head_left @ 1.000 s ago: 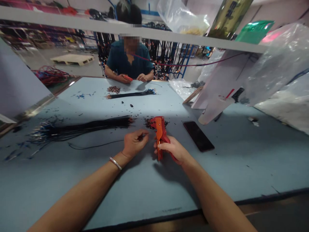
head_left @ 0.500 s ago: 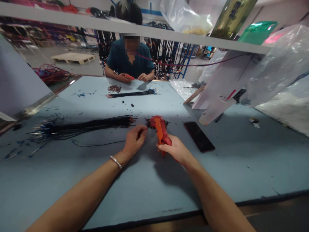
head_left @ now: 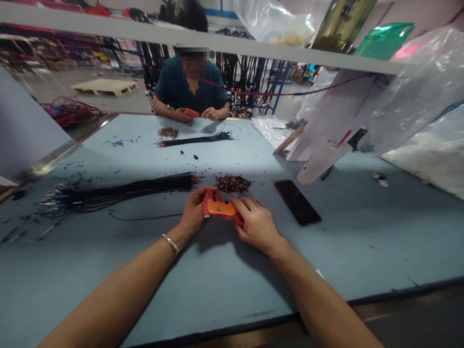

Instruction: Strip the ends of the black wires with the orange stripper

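Note:
My right hand (head_left: 258, 223) is wrapped round the handles of a red and orange wire stripper (head_left: 222, 209), which lies sideways with its head to the left. Closed behind that head is my left hand (head_left: 195, 210), its fingertips partly hidden by the tool. A single thin black wire (head_left: 145, 218) runs leftward from my left hand along the table to a blue tip. Whether the wire's other end is inside the jaws cannot be seen. Beyond the hands lies a pile of short dark and coppery scraps (head_left: 233, 183). Left of it rests a bundle of black wires (head_left: 134, 190) with blue and silvery ends.
A phone (head_left: 297, 202) lies right of my right hand. Across the table (head_left: 174, 295) a person (head_left: 190, 87) holds a red tool near a smaller wire bundle (head_left: 197, 140). A shelf (head_left: 232, 42) spans overhead; a white panel (head_left: 331, 121) and plastic bags stand at right.
The wire stripper has turned from pointing away to pointing left, and its head has come against my left hand. The scrap pile behind it shows more fully now.

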The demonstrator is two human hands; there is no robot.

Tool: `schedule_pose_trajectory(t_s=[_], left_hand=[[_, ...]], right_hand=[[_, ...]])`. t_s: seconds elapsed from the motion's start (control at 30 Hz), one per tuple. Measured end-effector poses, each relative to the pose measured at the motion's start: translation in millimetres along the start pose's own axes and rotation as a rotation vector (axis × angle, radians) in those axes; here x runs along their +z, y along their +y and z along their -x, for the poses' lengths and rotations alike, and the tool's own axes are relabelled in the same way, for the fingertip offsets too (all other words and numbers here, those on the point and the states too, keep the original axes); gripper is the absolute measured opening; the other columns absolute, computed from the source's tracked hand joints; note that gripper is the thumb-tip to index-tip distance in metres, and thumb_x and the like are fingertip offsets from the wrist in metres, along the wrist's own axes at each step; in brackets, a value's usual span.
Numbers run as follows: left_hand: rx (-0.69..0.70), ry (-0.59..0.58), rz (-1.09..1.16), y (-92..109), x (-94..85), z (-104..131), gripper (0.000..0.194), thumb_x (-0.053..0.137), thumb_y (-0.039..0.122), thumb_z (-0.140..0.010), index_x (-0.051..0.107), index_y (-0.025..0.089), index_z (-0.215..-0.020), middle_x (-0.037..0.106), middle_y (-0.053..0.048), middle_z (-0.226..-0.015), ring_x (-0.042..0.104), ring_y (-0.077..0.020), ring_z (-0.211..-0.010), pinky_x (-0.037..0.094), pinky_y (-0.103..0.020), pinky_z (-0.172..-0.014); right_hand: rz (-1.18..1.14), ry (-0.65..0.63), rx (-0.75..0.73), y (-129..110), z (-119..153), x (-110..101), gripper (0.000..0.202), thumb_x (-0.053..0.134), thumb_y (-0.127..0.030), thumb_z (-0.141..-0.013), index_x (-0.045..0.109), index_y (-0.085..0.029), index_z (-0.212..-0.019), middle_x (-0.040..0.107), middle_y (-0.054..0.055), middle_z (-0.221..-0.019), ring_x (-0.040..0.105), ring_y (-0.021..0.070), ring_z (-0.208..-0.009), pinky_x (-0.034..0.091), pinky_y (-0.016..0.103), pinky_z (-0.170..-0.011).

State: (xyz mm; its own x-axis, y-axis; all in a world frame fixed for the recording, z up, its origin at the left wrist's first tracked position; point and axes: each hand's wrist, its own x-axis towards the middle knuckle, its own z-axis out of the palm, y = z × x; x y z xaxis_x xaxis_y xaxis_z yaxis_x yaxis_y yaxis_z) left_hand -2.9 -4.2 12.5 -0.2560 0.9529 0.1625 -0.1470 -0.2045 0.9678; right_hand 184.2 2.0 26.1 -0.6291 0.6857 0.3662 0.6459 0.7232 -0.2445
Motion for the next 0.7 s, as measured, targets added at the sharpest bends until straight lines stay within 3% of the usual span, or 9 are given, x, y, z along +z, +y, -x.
schedule_pose_trajectory(t_s=[0.23, 0.37, 0.47, 0.57, 0.7], left_hand=[[-0.04, 0.032, 0.033, 1.9, 2.0, -1.3, 0.023, 0.075, 0.035, -0.064, 0.063, 0.017, -0.073, 0.063, 0.002, -0.066, 0.052, -0.0105, -0.058, 0.044, -0.023, -0.057], [0.002, 0.013, -0.043, 0.2, 1.1, -2.0, 0.023, 0.071, 0.038, -0.068, 0.063, 0.017, -0.075, 0.063, 0.001, -0.067, 0.052, -0.0117, -0.06, 0.043, -0.024, -0.059], [0.066, 0.003, -0.164, -0.6, 0.1, -1.5, 0.022, 0.066, 0.038, -0.075, 0.062, 0.016, -0.074, 0.059, 0.001, -0.065, 0.05, -0.0117, -0.061, 0.041, -0.023, -0.059], [0.087, -0.017, -0.297, 0.3, 0.2, 0.4, 0.019, 0.063, 0.035, -0.077, 0.063, 0.016, -0.073, 0.054, 0.003, -0.06, 0.046, -0.0105, -0.057, 0.037, -0.022, -0.055], [0.127, -0.071, -0.397, 2.1, 1.5, 3.1, 0.019, 0.061, 0.033, -0.077, 0.063, 0.015, -0.071, 0.055, 0.003, -0.06, 0.046, -0.0101, -0.057, 0.036, -0.021, -0.054]], right_hand=[[-0.011, -0.004, 0.034, 4.7, 1.2, 0.4, 0.053, 0.058, -0.019, -0.075, 0.055, -0.014, -0.127, 0.063, 0.016, -0.113, 0.058, 0.0301, -0.097, 0.048, 0.045, -0.088], [-0.178, 0.002, 0.074, 2.3, -0.5, -6.2, 0.049, 0.057, -0.02, -0.076, 0.056, -0.013, -0.125, 0.064, 0.016, -0.113, 0.06, 0.0293, -0.097, 0.049, 0.042, -0.086], [-0.453, -0.002, 0.179, -0.6, -3.3, -14.3, 0.038, 0.059, -0.022, -0.076, 0.061, -0.017, -0.113, 0.068, 0.009, -0.102, 0.062, 0.0248, -0.089, 0.049, 0.038, -0.082], [-0.842, -0.083, 0.361, -1.3, -5.0, -18.7, 0.02, 0.062, -0.028, -0.075, 0.064, -0.018, -0.093, 0.068, 0.004, -0.087, 0.062, 0.021, -0.079, 0.049, 0.034, -0.075], [-1.413, -0.195, 0.581, 0.7, -4.4, -13.8, 0.03, 0.069, -0.032, -0.07, 0.062, -0.015, -0.094, 0.068, 0.007, -0.089, 0.066, 0.0209, -0.074, 0.052, 0.032, -0.065]])
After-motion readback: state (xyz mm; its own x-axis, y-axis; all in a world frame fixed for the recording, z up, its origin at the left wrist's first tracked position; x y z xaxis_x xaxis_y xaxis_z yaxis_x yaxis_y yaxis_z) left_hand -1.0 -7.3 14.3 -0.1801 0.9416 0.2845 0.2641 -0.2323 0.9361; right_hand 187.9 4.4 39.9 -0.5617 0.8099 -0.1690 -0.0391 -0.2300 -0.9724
